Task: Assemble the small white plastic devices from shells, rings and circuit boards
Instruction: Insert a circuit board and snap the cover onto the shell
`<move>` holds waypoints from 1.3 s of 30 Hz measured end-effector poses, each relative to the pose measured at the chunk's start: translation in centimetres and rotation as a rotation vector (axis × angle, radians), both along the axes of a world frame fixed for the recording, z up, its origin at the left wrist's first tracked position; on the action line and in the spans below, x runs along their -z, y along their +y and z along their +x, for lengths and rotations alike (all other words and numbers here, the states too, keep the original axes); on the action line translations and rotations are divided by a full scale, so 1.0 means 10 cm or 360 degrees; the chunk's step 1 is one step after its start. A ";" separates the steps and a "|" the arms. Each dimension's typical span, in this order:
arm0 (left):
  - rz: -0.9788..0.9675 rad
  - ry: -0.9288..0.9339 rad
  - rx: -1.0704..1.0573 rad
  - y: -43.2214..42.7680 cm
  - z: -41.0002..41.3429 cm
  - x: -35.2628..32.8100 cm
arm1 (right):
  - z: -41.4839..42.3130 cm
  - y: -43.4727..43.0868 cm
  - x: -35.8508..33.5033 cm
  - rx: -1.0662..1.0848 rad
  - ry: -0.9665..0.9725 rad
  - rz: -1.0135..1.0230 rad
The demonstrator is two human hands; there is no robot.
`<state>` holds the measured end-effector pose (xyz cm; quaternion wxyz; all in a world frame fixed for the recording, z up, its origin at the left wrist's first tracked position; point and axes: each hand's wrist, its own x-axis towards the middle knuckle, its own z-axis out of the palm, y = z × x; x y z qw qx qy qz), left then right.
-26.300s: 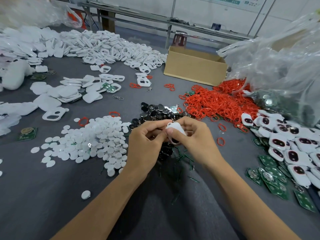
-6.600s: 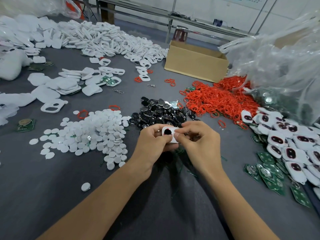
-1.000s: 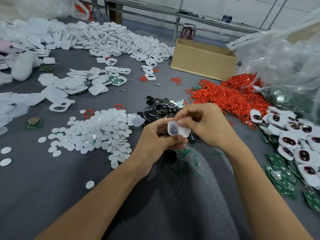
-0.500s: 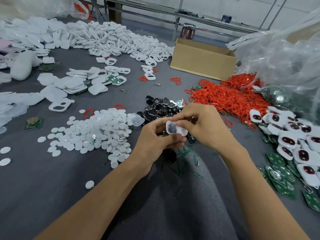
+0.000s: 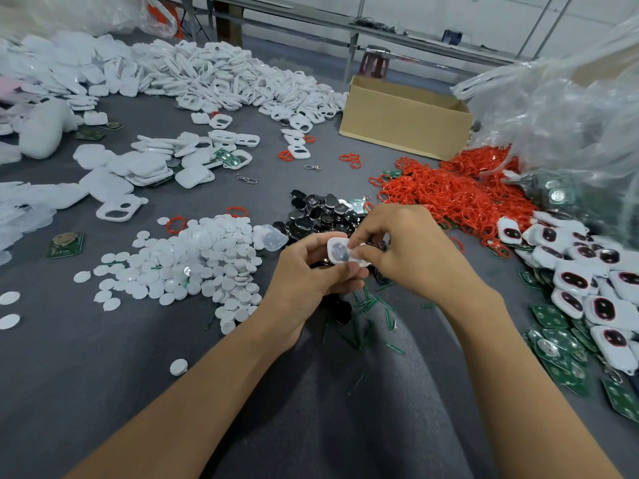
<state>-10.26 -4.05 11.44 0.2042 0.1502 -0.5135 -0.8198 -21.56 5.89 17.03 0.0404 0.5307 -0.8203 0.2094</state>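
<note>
2 bare hands meet over a gray work surface (image 5: pixel 86 375), both gripping 1 small white shell (image 5: pixel 340 252) with a dark round centre. The left hand (image 5: pixel 304 274) cradles it from below and from the side, fingers curled round its lower edge. The right hand (image 5: pixel 415 250) pinches its right end between thumb and fingertips (image 5: pixel 361 254). Both grips are closed on the shell, which is held between them above the surface.

Just behind the grip lies a heap of black glossy parts (image 5: pixel 321 210). Close to the left of the grip, a clear plastic cap (image 5: pixel 271 237) sits at the edge of a spread of white discs (image 5: pixel 193 261). Behind and to the right of the grip is a mound of red rings (image 5: pixel 449 195); past it stand a cardboard box (image 5: pixel 404 115) and a crumpled clear plastic bag (image 5: pixel 570 108). Well to the right of the grip lie white devices (image 5: pixel 581 281) with dark windows — and, nearer the person, green circuit boards (image 5: pixel 556 340). Far behind and left of the grip, white shells with cut-outs (image 5: pixel 224 74) lie heaped. Just below the grip, thin green slivers (image 5: pixel 366 302) are scattered.
</note>
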 end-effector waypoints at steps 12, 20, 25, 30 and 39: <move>-0.0044 0.0011 0.0032 0.00 0.00 0.00 | 0.03 -0.02 0.01 -0.0003 0.0070 0.0080; -0.0070 -0.0011 0.0059 0.00 0.01 0.01 | 0.02 0.00 -0.02 -0.0080 0.0012 0.0109; -0.0066 -0.0020 0.0065 0.00 0.02 0.00 | 0.03 0.02 -0.05 -0.0104 -0.0026 0.0096; -0.0074 -0.0023 0.0057 0.00 0.02 0.00 | 0.02 0.01 -0.02 -0.0075 -0.0012 0.0096; -0.0095 -0.0003 0.0068 0.00 0.01 0.00 | 0.01 -0.01 0.01 -0.0096 -0.0027 0.0024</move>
